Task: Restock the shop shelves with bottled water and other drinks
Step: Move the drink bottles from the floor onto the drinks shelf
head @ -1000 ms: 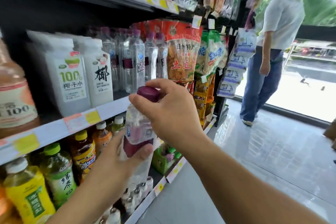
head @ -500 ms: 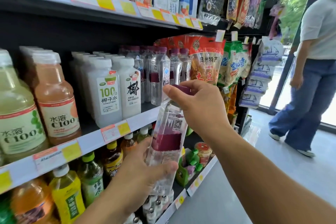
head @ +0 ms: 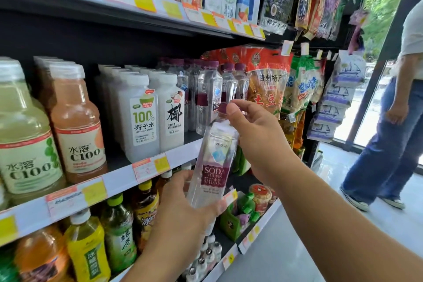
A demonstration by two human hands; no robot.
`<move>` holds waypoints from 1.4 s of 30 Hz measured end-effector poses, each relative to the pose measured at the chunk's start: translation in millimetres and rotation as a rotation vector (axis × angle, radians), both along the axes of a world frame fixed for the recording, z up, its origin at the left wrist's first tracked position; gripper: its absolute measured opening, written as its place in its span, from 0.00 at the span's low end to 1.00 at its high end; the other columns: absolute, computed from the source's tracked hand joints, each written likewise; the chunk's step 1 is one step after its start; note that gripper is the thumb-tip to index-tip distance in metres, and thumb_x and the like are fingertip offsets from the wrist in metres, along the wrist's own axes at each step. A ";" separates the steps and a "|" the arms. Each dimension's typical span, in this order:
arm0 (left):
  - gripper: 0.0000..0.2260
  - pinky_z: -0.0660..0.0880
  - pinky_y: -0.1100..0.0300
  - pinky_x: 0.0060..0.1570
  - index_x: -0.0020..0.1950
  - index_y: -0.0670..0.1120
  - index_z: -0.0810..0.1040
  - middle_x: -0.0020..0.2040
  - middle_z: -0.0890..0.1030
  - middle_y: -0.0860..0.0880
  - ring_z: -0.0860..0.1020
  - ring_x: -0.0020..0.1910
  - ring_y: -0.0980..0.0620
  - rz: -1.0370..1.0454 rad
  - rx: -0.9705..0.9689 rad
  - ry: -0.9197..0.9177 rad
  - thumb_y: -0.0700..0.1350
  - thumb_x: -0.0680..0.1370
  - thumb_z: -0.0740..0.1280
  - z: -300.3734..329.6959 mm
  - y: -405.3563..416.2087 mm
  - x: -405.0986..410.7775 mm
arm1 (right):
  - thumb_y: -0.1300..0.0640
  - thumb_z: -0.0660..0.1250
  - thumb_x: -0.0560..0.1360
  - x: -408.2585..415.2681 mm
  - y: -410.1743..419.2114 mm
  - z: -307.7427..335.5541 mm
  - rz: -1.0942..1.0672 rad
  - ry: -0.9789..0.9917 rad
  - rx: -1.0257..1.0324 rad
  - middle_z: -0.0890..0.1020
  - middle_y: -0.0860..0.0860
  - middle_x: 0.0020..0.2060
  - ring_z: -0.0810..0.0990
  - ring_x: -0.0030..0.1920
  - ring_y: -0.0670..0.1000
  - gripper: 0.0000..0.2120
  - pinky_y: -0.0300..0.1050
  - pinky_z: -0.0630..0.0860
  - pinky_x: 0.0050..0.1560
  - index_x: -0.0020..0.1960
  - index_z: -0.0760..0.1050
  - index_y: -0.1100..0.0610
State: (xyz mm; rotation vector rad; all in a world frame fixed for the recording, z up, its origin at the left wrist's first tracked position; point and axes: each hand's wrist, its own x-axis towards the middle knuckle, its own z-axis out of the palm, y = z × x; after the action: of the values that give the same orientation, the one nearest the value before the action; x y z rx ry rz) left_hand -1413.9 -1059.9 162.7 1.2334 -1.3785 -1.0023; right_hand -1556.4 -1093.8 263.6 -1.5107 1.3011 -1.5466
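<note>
A clear soda water bottle (head: 214,162) with a maroon label and maroon cap tilts in front of the middle shelf (head: 119,181). My left hand (head: 183,210) grips its lower part from below. My right hand (head: 256,137) pinches the cap and neck at the top. Just behind the bottle, a row of matching soda water bottles (head: 209,96) with maroon caps stands on the shelf.
White coconut water bottles (head: 146,117) and C100 drinks (head: 75,126) stand left of the soda row. Snack bags (head: 267,80) hang to the right. Tea bottles (head: 119,231) fill the lower shelf. A person (head: 393,126) stands in the aisle by the glass door.
The view has drawn closer to the shelf and shifted left. The bottle has turned in my hands, so its SODA label now faces me. Both hands keep their hold.
</note>
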 end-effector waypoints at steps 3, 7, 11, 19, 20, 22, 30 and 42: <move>0.33 0.75 0.51 0.59 0.61 0.63 0.69 0.60 0.75 0.56 0.75 0.58 0.55 0.050 -0.013 -0.043 0.54 0.62 0.82 -2.5 -2.6 -2.4 | 0.48 0.65 0.80 -2.2 -4.7 -3.1 0.049 -0.046 0.005 0.83 0.47 0.55 0.81 0.57 0.46 0.15 0.49 0.75 0.63 0.65 0.77 0.52; 0.37 0.72 0.49 0.63 0.65 0.64 0.68 0.62 0.74 0.59 0.73 0.61 0.55 0.030 0.002 -0.036 0.56 0.61 0.81 -4.4 -3.7 -3.6 | 0.48 0.65 0.80 -4.7 -7.8 -4.7 0.117 -0.079 -0.013 0.83 0.50 0.59 0.80 0.60 0.46 0.18 0.41 0.74 0.61 0.68 0.76 0.52; 0.38 0.75 0.46 0.60 0.63 0.64 0.71 0.60 0.78 0.58 0.76 0.59 0.54 0.034 0.063 0.021 0.53 0.57 0.84 -3.4 -5.3 -5.7 | 0.41 0.65 0.73 -6.2 -6.1 -10.2 0.147 -0.065 -0.036 0.84 0.45 0.58 0.80 0.57 0.39 0.25 0.32 0.73 0.53 0.67 0.77 0.50; 0.23 0.76 0.52 0.47 0.45 0.73 0.68 0.45 0.76 0.64 0.74 0.48 0.62 0.213 -0.104 -0.051 0.60 0.60 0.79 15.3 -9.4 -12.5 | 0.28 0.69 0.69 16.7 8.1 -41.6 -0.001 0.211 -0.056 0.80 0.39 0.60 0.78 0.60 0.41 0.26 0.46 0.76 0.60 0.64 0.68 0.32; 0.22 0.77 0.51 0.46 0.48 0.73 0.69 0.46 0.77 0.64 0.75 0.49 0.59 0.255 -0.134 -0.106 0.64 0.60 0.74 16.5 -10.9 -12.5 | 0.31 0.71 0.69 20.7 9.6 -43.3 -0.010 0.209 -0.056 0.81 0.40 0.57 0.79 0.57 0.41 0.23 0.45 0.77 0.57 0.60 0.69 0.32; 0.22 0.77 0.47 0.46 0.55 0.66 0.70 0.51 0.78 0.62 0.76 0.52 0.52 0.327 -0.190 -0.209 0.64 0.61 0.65 20.8 -13.2 -11.9 | 0.35 0.75 0.68 27.2 10.6 -48.1 -0.043 0.223 -0.029 0.80 0.39 0.54 0.79 0.54 0.40 0.24 0.42 0.76 0.52 0.59 0.68 0.36; 0.33 0.58 0.56 0.72 0.78 0.53 0.56 0.75 0.66 0.57 0.64 0.73 0.53 0.301 -0.287 -1.005 0.69 0.77 0.54 26.5 -31.5 30.1 | 0.47 0.74 0.75 11.8 -32.6 -27.6 -0.164 0.180 -0.080 0.74 0.34 0.48 0.75 0.44 0.37 0.23 0.32 0.67 0.40 0.63 0.66 0.47; 0.29 0.50 0.45 0.74 0.78 0.40 0.53 0.79 0.57 0.41 0.57 0.76 0.43 0.188 -0.286 -1.578 0.55 0.83 0.51 15.2 -53.6 38.1 | 0.51 0.73 0.77 32.5 -109.1 0.6 -0.099 0.257 -0.083 0.79 0.50 0.59 0.78 0.56 0.53 0.24 0.46 0.70 0.51 0.67 0.67 0.54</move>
State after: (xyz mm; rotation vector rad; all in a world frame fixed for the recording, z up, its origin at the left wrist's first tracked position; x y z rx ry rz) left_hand -1375.8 -1113.5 177.9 1.9242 -2.3072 0.5761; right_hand -1523.9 -1202.8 264.2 -1.7676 1.4911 -1.5213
